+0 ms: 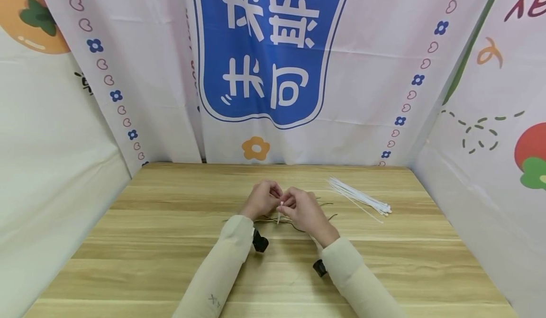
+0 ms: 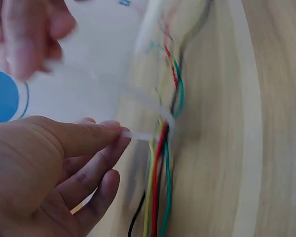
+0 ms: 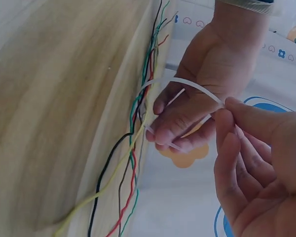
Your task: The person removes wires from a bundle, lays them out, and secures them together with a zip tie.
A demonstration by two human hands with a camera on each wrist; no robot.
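Note:
A bundle of thin wires [image 3: 148, 74], red, yellow, green and black, lies on the wooden table. One white cable tie [image 3: 197, 86] loops around the bundle. My left hand [image 1: 262, 200] pinches one end of this tie between thumb and forefinger, close beside the wires. In the right wrist view, my right hand [image 3: 261, 158] pinches the tie farther along, where it arches away from the bundle. The two hands are close together above the wires in the head view. Motion blurs the right hand in the left wrist view.
To the right of my hands, a loose pile of white cable ties [image 1: 360, 196] lies on the table [image 1: 170, 266]. A printed cloth [image 1: 362, 95] hangs behind the table's far edge, and more cloth hangs along both sides. Black wrist cameras sit under both sleeves.

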